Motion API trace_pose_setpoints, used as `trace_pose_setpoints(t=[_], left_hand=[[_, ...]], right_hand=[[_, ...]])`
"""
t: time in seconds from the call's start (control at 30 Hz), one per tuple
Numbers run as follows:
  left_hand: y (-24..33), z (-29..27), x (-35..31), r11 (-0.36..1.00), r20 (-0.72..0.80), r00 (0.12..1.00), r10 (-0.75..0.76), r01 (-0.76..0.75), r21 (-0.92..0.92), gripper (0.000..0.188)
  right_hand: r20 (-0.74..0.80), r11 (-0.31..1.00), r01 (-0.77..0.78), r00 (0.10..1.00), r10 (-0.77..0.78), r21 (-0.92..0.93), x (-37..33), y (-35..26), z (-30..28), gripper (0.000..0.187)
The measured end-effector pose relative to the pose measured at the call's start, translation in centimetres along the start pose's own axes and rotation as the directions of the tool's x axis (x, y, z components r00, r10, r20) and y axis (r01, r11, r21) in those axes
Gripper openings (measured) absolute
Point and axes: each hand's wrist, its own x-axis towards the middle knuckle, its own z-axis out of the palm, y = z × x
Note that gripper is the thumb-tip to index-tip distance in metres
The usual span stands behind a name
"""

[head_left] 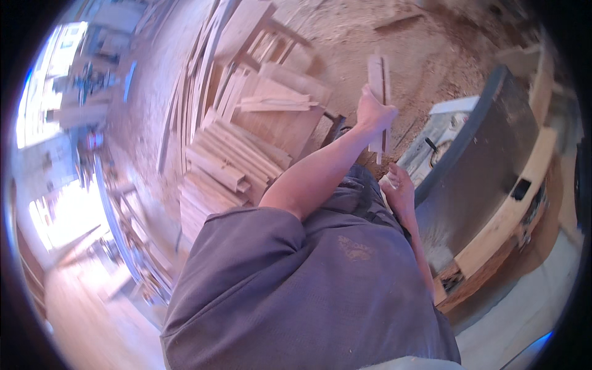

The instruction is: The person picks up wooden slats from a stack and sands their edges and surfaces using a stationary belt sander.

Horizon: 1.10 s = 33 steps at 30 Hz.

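At least two narrow wooden strips (375, 74) lie lengthwise together between one and two o'clock, pinched in the left grip (375, 115), thumb crossing their face. Toward three o'clock, the right grip (399, 183) hangs low with bent fingers beside a dark-edged grey panel (484, 145) (whether it pinches anything, I cannot tell). Between nine and ten o'clock, long wooden pieces (231, 161) lie stacked side by side, just beside a broad wooden board (290, 128) at twelve, which carries loose slats (277, 102). Farther out at one o'clock spreads the dusty brown floor (444, 46).
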Motion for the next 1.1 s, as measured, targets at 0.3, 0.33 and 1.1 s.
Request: trace_pose_setpoints(t=[0.3,0.33,1.1], left_hand=[[-11.0,-13.5,5.6,0.88,-0.637,0.683,-0.358,0.019,-0.474,0.066],[-11.2,-14.7,5.4,0.873,-0.694,0.599,-0.4,0.019,-0.487,0.06],[-14.8,-20.2,3.1,0.915,-0.706,0.589,-0.393,0.329,-0.235,0.067]], right_hand=[[0.326,0.897,0.251,0.936,-0.129,-0.365,5.0,-2.5,2.2,0.055],[0.329,0.884,0.264,0.935,-0.136,-0.385,5.8,-3.3,2.2,0.053],[0.465,0.813,0.351,0.878,-0.113,-0.466,5.9,-3.9,1.1,0.051]])
